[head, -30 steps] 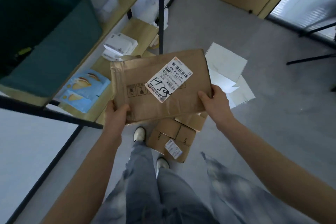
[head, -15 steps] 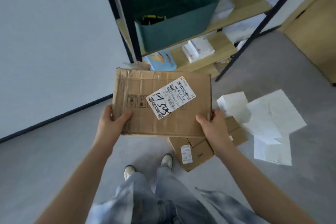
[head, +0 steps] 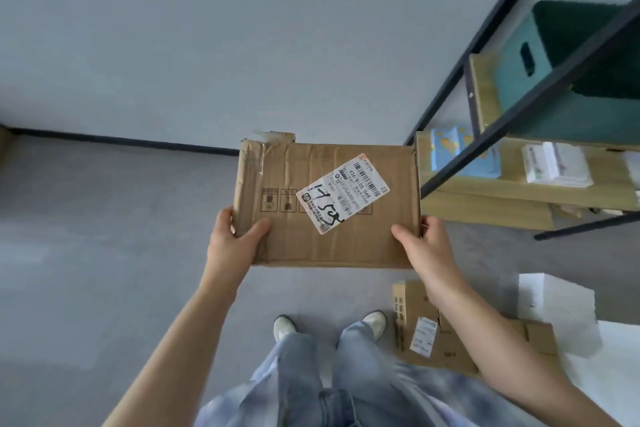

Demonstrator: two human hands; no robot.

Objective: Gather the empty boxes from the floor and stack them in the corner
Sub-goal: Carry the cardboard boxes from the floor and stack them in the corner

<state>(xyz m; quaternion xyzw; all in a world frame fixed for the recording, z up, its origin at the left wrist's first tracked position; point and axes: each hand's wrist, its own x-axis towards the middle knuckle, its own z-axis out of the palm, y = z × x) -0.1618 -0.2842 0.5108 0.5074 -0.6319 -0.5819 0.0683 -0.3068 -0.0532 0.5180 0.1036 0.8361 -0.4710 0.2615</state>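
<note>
I hold a brown cardboard box with a white shipping label in front of me, above the grey floor. My left hand grips its lower left corner and my right hand grips its lower right corner. A second brown box with a small label lies on the floor at my right foot, partly hidden by my right forearm. A white box lies on the floor beyond it, at the right.
A black-framed shelf unit with wooden boards stands at the right, holding a green bin, a blue packet and white packages. A pale wall with a dark baseboard runs ahead. Open grey floor lies to the left.
My view has swung to the left: the shelf moved from left and centre to the right side, and the wall now faces me. Both hands keep the same hold on the box.
</note>
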